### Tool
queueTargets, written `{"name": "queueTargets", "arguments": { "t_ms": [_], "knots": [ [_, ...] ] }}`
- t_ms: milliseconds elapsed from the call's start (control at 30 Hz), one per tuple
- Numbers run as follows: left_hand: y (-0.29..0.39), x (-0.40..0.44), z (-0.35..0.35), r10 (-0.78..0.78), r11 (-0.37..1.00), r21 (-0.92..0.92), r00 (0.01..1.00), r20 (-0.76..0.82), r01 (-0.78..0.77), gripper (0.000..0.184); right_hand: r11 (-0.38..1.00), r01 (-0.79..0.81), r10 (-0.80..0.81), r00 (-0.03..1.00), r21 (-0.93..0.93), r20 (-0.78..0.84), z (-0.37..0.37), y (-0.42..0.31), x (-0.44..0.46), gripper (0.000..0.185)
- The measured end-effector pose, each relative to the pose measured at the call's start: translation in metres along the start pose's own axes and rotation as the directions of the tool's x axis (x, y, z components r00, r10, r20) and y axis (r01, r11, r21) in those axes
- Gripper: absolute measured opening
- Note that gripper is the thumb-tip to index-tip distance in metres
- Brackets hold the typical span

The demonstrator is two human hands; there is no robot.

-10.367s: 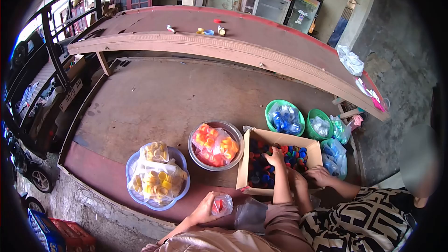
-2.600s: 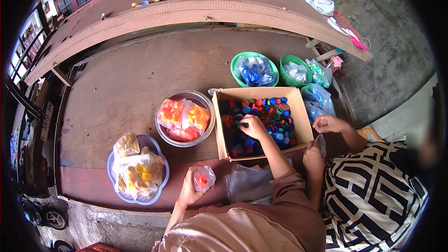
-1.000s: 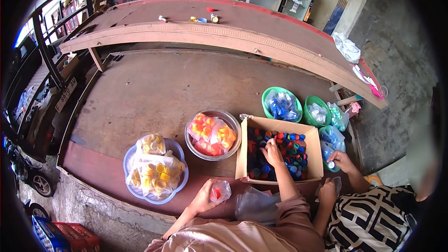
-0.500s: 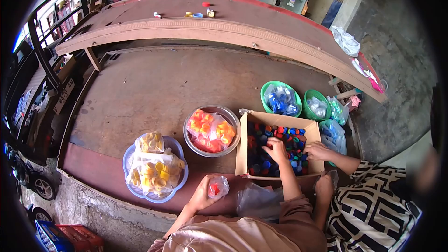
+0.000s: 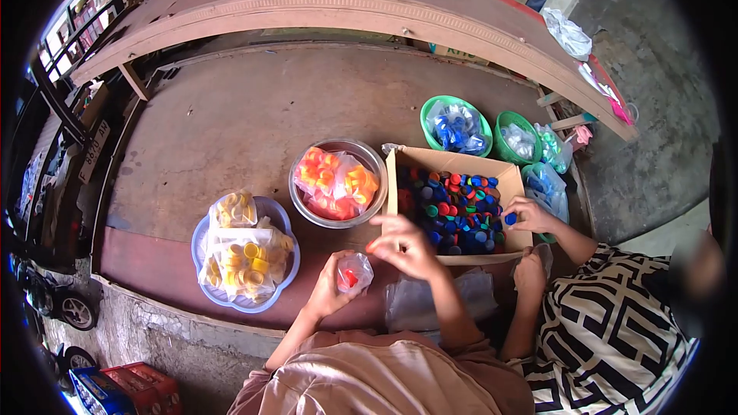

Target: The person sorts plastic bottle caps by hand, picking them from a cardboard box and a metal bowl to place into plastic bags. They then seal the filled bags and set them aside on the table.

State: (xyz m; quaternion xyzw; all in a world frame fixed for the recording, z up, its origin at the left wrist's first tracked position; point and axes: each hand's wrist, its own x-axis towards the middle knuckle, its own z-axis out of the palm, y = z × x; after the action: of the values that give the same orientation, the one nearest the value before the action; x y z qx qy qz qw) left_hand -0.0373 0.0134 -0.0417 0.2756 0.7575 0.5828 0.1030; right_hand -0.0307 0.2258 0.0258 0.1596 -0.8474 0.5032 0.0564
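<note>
Now gripping the bag (image 5: 361, 267) in the left hand (image 5: 326, 288), closed round its side, probably to steady the soft thing and hold it within reach. Showing through it: red caps (image 5: 348, 280). Pinching an orange cap (image 5: 372, 247) in the right hand (image 5: 407, 250), right by the bag's top edge; touching or not, hard to tell. Just beyond, to the right, the box (image 5: 391, 184) of mixed caps, set close, likely for short reaches. Nearer in, below the right hand, flat bags (image 5: 407, 303), seemingly laid handy.

Daylight is soft, edges bowed and black
</note>
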Motion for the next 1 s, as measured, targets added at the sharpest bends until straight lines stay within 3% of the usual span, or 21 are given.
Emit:
{"name": "queueTargets", "arguments": {
  "t_ms": [67,133,167,200,267,333,367,400,433,500,533,600,700,833,1000],
  "knots": [
    [-0.003,0.001,0.001,0.016,1.0,-0.008,1.0,0.018,-0.016,0.07,0.992,0.121,-0.112,0.977,-0.041,0.179,0.03,-0.002,-0.007,0.014],
    [-0.004,0.0,0.002,0.049,0.999,-0.006,0.998,0.031,-0.048,0.069,0.961,0.072,0.006,0.961,-0.269,0.277,0.046,0.0,-0.022,0.016],
    [0.002,-0.001,0.002,0.033,0.999,0.015,0.999,0.033,-0.034,0.069,0.992,0.023,0.015,0.954,-0.123,0.3,0.041,-0.002,-0.019,0.02],
    [0.0,-0.002,0.004,0.038,0.999,-0.009,0.999,0.034,-0.038,0.068,1.0,0.003,-0.005,0.974,0.007,0.228,0.031,-0.004,-0.015,0.015],
    [-0.005,-0.006,0.006,0.046,0.997,-0.058,0.998,0.034,-0.044,0.067,0.997,-0.07,0.065,0.992,0.041,0.107,-0.002,0.006,-0.008,0.012],
    [-0.001,-0.008,0.004,0.009,1.0,-0.001,1.0,0.029,-0.009,0.065,0.979,0.04,-0.084,0.973,-0.198,-0.217,-0.043,0.055,-0.005,0.01],
    [-0.001,-0.01,0.003,-0.002,1.0,-0.002,0.999,0.034,0.002,0.065,0.986,-0.155,0.164,0.903,0.055,-0.397,-0.059,0.091,-0.01,0.01],
    [-0.001,-0.01,0.003,-0.013,1.0,-0.003,0.999,0.037,0.013,0.064,0.927,-0.35,0.369,0.798,0.132,-0.476,-0.083,0.116,-0.011,0.01],
    [-0.001,-0.01,0.002,-0.005,1.0,0.003,0.999,0.033,0.004,0.064,0.88,-0.456,0.28,0.725,-0.135,-0.629,-0.106,0.135,-0.016,0.011],
    [0.0,-0.009,0.002,-0.038,0.999,0.0,0.999,0.034,0.038,0.064,0.662,-0.665,0.219,0.614,-0.347,-0.758,-0.15,0.206,-0.036,0.012],
    [0.001,-0.01,0.001,-0.059,0.998,0.0,0.998,0.035,0.059,0.064,0.596,-0.694,0.156,0.594,-0.405,-0.789,-0.168,0.253,-0.05,0.016],
    [0.0,-0.011,0.0,-0.129,0.992,-0.008,0.991,0.037,0.13,0.065,0.477,-0.798,0.226,0.515,-0.367,-0.827,-0.181,0.258,-0.051,0.018],
    [-0.008,-0.012,0.002,-0.114,0.993,0.009,0.993,0.013,0.114,0.064,0.4,-0.75,0.168,0.625,-0.527,-0.762,-0.188,0.257,-0.05,0.021],
    [-0.002,-0.007,0.004,-0.12,0.992,0.031,0.993,0.006,0.12,0.065,0.296,-0.723,0.204,0.686,-0.623,-0.699,-0.182,0.255,-0.042,0.02],
    [-0.003,-0.006,0.009,-0.12,0.992,0.051,0.993,0.011,0.12,0.064,0.301,-0.781,0.17,0.608,-0.547,-0.775,-0.176,0.269,-0.045,0.008]
  ]
}}
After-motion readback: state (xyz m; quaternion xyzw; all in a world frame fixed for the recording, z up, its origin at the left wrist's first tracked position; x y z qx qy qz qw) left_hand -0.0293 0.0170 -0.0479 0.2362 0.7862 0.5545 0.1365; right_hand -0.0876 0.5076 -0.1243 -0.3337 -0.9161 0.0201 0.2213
